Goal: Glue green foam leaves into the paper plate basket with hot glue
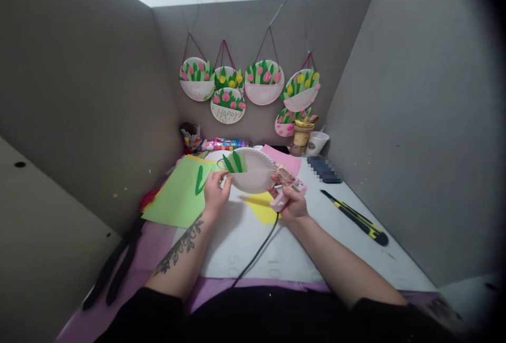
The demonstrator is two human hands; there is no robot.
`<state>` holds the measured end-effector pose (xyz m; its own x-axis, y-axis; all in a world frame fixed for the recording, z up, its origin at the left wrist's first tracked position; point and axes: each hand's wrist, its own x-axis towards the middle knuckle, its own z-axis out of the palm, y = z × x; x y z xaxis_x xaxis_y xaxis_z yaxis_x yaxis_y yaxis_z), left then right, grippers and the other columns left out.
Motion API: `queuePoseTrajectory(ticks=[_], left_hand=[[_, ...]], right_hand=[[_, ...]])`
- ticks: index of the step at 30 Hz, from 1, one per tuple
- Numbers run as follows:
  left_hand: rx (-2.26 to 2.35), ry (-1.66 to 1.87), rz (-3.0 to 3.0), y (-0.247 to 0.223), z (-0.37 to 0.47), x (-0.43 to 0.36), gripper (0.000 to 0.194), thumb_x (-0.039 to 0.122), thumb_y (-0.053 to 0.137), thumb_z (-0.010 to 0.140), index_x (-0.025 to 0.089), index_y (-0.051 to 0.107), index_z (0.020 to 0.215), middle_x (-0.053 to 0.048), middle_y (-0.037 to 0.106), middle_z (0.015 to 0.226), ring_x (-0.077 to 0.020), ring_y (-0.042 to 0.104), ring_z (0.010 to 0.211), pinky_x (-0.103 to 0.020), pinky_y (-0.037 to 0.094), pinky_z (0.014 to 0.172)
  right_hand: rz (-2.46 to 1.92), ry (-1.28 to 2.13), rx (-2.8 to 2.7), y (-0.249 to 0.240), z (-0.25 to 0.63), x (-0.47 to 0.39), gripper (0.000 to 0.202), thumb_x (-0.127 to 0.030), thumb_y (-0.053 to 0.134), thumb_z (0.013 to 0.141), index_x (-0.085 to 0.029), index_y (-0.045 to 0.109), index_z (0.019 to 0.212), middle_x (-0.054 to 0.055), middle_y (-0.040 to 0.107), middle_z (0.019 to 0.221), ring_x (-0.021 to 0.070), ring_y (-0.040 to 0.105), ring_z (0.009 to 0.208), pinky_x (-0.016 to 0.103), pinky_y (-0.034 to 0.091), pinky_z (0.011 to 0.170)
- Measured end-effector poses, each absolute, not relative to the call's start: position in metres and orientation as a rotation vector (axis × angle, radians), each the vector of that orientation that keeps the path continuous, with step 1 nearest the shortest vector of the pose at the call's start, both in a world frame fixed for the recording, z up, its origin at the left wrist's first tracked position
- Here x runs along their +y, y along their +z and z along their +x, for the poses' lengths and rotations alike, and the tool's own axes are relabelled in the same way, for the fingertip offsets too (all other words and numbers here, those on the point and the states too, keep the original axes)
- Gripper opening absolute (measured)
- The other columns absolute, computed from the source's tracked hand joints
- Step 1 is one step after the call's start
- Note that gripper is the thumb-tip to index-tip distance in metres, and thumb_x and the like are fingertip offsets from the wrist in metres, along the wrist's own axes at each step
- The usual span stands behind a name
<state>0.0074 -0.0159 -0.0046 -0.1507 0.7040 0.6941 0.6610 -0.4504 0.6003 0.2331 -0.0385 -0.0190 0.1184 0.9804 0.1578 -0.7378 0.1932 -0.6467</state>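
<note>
White ribbed-edge paper plate, green paper leaves, left hand touching.

L hand out front, palm in, fingers bent w/ tips up near mid-view; L forearm angles up & inward, leafy tattoo on inner side, black sleeve pushed to abt the elbow. R hand closed in a grip, thumb across, fingers curled; R forearm bare, slants in from lower R, black sleeve likewise near elbow.

Six hanging plates, one held plate, two hands, one glue gun
</note>
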Motion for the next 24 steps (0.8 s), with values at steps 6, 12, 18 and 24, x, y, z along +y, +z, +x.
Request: queuePoseTrajectory(ticks=[6,12,18,24], left_hand=[[1.693,1.540,2.035,0.001,0.009,-0.020,0.015,0.034,0.060,0.084,0.021,0.069,0.085,-0.003,0.058,0.074,-0.0183,0.052,0.073,-0.031,0.041,0.072],[1.573,1.597,1.769,0.006,0.012,-0.022,0.013,0.033,0.065,0.076,0.023,0.068,0.068,-0.002,0.057,0.065,-0.0170,0.047,0.065,-0.030,0.039,0.071],[1.592,1.643,1.785,0.004,0.009,-0.020,0.017,0.033,0.058,0.082,0.022,0.069,0.075,-0.001,0.058,0.067,-0.0168,0.049,0.067,-0.029,0.039,0.070],[1.612,1.920,1.449,0.007,-0.008,-0.014,0.019,0.037,0.059,0.082,0.020,0.063,0.077,0.002,0.048,0.062,-0.0137,0.043,0.061,-0.025,0.036,0.062]], right_hand=[[-0.483,1.358,-0.718,-0.016,0.228,-0.047,0.045,-0.016,0.076,0.057,-0.024,0.070,0.101,0.003,0.075,0.101,0.0254,0.068,0.103,0.041,0.059,0.085],[-0.482,1.371,-0.799,-0.016,0.226,-0.050,0.044,-0.018,0.077,0.056,-0.023,0.072,0.100,0.006,0.075,0.104,0.0265,0.068,0.102,0.044,0.057,0.089],[-0.497,1.377,-0.733,-0.018,0.226,-0.047,0.043,-0.018,0.078,0.056,-0.023,0.072,0.097,0.003,0.075,0.099,0.0224,0.070,0.096,0.036,0.060,0.080],[-0.492,1.344,-0.610,-0.017,0.231,-0.040,0.044,-0.014,0.073,0.060,-0.023,0.068,0.103,0.003,0.074,0.103,0.0240,0.069,0.102,0.038,0.061,0.079]])
